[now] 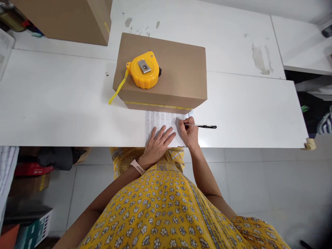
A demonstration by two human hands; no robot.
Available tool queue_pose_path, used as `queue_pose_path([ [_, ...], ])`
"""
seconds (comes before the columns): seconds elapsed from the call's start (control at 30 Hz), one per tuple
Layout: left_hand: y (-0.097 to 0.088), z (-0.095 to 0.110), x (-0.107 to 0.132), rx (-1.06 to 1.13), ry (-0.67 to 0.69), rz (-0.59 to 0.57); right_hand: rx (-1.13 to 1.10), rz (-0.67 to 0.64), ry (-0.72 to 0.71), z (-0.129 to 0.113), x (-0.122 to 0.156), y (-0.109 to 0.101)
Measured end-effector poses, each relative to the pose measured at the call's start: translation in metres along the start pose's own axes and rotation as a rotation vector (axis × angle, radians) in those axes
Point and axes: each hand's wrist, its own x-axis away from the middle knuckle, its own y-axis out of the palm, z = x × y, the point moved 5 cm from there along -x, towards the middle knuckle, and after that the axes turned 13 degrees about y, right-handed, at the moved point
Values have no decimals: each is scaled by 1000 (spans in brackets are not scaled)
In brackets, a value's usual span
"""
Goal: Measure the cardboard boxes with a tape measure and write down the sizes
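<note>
**Writing on sheet, center frame**

Best done with the paper [161, 120] pinned flat and the pen [204, 126] tip kept on its row, clear of the box [178, 69] edge just above. Left hand [158, 143] lies flat, fingers spread, pressing the paper on the counter [64, 110]. Right hand [190, 134] is pinched around the pen, tip on the paper. The tape measure [144, 71] sits on the box.

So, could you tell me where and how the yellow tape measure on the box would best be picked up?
Probably from above, gripping across the tape measure's rounded yellow rim: it lies flat on the cardboard box, belt clip up, sides clear. Its strap, dangling off the box's left edge, is too loose. The left hand rests open on the paper; the right hand holds the pen.
</note>
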Motion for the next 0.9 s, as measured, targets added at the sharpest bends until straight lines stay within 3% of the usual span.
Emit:
queue_pose_path([
  [0.9,-2,0,0,17,-5,-13,-5,43,68,1,-1,-3],
])
